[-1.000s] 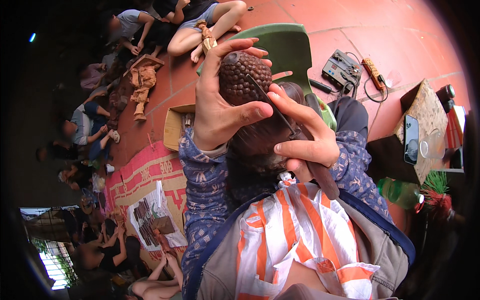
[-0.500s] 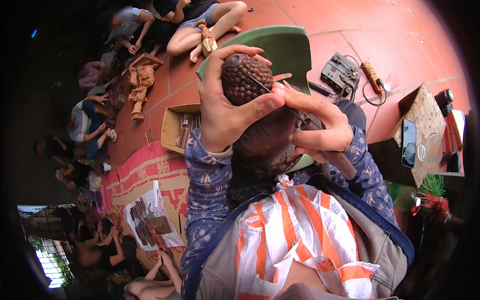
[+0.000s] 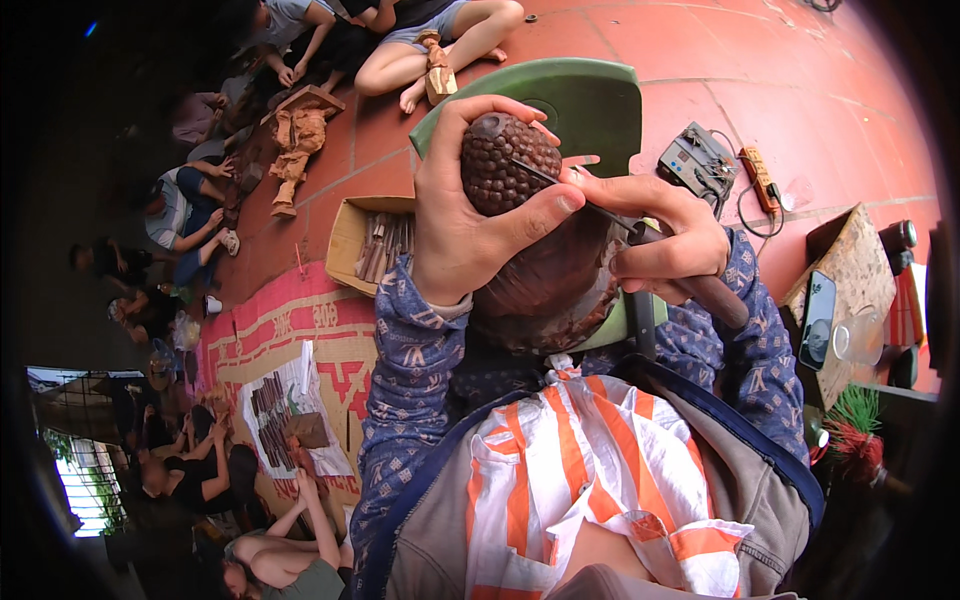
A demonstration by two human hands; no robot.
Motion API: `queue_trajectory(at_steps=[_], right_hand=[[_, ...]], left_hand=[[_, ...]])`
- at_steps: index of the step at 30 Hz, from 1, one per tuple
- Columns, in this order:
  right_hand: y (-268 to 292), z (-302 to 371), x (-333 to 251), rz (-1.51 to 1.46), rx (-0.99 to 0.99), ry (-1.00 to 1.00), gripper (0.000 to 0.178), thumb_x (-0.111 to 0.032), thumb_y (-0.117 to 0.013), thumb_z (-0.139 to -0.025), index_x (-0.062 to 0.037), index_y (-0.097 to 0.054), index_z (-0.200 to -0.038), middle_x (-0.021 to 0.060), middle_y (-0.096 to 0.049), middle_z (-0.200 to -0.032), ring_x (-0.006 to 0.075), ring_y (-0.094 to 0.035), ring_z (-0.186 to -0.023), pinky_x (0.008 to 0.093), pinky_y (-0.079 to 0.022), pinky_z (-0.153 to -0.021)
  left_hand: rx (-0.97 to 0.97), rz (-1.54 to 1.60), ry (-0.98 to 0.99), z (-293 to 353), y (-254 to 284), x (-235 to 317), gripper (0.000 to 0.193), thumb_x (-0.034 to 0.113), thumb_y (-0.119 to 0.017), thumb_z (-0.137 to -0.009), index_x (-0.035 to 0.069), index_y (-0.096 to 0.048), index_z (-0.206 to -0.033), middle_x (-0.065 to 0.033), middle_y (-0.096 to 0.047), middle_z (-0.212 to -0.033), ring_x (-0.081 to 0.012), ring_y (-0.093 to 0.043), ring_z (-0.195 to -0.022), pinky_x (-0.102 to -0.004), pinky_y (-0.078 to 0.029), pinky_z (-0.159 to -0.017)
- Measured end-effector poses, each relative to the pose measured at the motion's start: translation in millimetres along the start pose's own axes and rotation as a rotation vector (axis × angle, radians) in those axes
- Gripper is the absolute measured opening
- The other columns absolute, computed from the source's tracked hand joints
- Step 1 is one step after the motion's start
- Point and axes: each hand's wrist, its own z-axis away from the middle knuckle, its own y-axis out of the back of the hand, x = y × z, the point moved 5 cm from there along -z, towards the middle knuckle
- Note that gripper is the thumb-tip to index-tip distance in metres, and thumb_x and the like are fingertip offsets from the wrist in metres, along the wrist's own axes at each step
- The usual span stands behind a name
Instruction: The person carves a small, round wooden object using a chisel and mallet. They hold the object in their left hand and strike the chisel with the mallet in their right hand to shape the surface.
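In my lap is a dark brown wooden carving [image 3: 540, 280], with a knob covered in rows of small round beads at its far end. My left hand [image 3: 455, 220] wraps around this beaded knob, fingers over its far side and thumb along its near side. A carving chisel [image 3: 716, 298] with a brown wooden handle and thin dark shaft is held in my right hand [image 3: 665, 230]. The shaft lies across the beads, its tip on the knob, close to my left thumb. Fingers of both hands nearly meet there. The carving's underside is hidden.
Beyond the carving stands a green plastic chair [image 3: 590, 95]. A box of chisels [image 3: 350, 245] sits to the left, and more tools lie on white paper [image 3: 335, 385]. At right are a power unit [image 3: 695, 160], a power strip [image 3: 760, 180] and a block bearing a phone [image 3: 818, 318]. Several people sit at left.
The view has shifted slightly, so the surroundings sit differently in the picture. My right hand and the chisel handle have moved a little to the right, away from the knob. My left hand keeps its hold.
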Motion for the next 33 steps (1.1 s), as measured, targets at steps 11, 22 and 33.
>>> queue_trajectory(at_steps=[11,22,33], right_hand=[[1,-14,-20,0.005,-0.107,-0.209,0.03,-0.005,-0.075,-0.069,-0.0017,-0.062,-0.095,0.0382,-0.042,-0.13,0.0518,-0.043,-0.125,0.0679,-0.024,-0.105],[29,-61,-41,0.015,-0.278,-0.321,0.021,-0.018,-0.067,-0.081,0.0004,-0.058,-0.077,0.0407,-0.047,-0.122,0.05,-0.052,-0.117,0.0585,-0.034,-0.104],[30,-46,-37,-0.108,-0.234,-0.177,0.033,-0.035,-0.068,-0.086,-0.0039,-0.063,-0.077,0.0381,-0.053,-0.12,0.0482,-0.056,-0.114,0.0579,-0.035,-0.103]], left_hand=[[0.018,0.032,0.025,2,2,-5,0.063,0.025,-0.087,-0.069,0.004,-0.049,-0.115,-0.0085,-0.06,-0.106,-0.0132,-0.061,-0.094,-0.0275,-0.05,-0.084],[0.043,-0.014,0.013,0,2,-4,0.062,0.033,-0.086,-0.069,0.004,-0.051,-0.112,-0.005,-0.061,-0.1,-0.0104,-0.06,-0.088,-0.0251,-0.049,-0.08],[0.025,0.038,0.025,3,6,-12,0.083,0.039,-0.093,-0.05,0.004,-0.051,-0.112,-0.0051,-0.059,-0.109,-0.0113,-0.059,-0.091,-0.0261,-0.047,-0.083]])
